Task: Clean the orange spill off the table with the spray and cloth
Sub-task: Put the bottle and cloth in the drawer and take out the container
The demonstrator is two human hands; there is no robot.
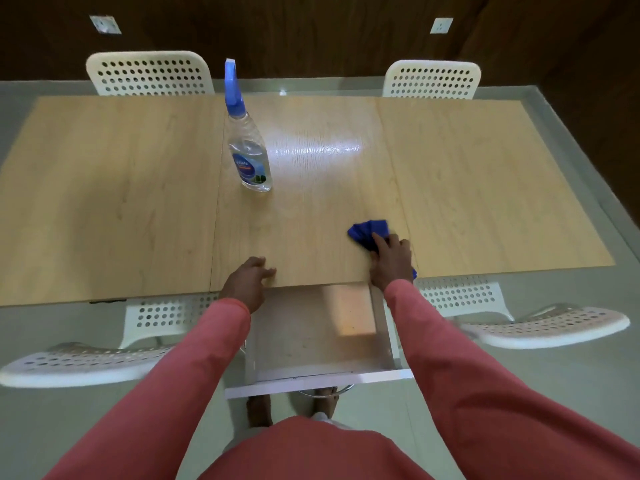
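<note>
A clear spray bottle (246, 147) with a blue nozzle stands upright on the light wooden table (110, 188), left of the middle. A blue cloth (367, 232) lies bunched near the table's front edge, right of centre. My right hand (391, 259) presses on the cloth's near part, fingers spread over it. Fingers loosely curled, my left hand (247, 280) rests on the front edge of the table and holds nothing. I see no orange spill on the tabletop; a shiny patch (318, 147) shows beside the bottle.
A white drawer (311, 341) is pulled out below the table's front edge between my arms. White perforated chairs stand at the far side (149, 72) (433, 79) and the near side (69, 362) (543, 327). My feet show under the drawer.
</note>
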